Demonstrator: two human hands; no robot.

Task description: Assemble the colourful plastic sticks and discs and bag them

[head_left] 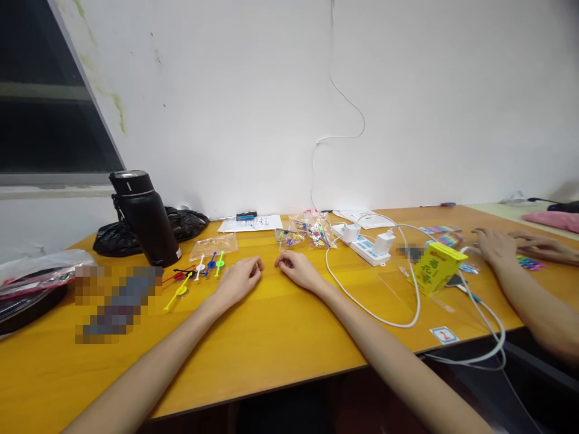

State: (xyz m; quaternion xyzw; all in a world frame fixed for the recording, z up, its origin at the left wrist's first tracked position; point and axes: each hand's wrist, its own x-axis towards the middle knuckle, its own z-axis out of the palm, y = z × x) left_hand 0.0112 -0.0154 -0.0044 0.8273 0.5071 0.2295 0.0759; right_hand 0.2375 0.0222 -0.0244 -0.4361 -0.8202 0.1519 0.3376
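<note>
My left hand (239,280) rests on the yellow-brown table (266,343), loosely curled with thumb and fingers apart. Close to its left lie several coloured plastic spinner arrows: a green arrow (219,263), a blue arrow (211,264), a white arrow (199,267) and a yellow arrow (181,290) among them. Facing it across a narrow gap, my right hand (298,269) also lies on the table, fingers loosely bent and parted from the thumb. Neither hand holds anything visible. Beyond the right hand are clear bags (312,231) of small coloured parts.
A black bottle (147,220) stands at left before a black plastic bag (192,223). At right are a power strip (368,250) with white chargers, a looping white cable (368,316) and a yellow box (436,269). Another person's hands (495,246) rest farther right.
</note>
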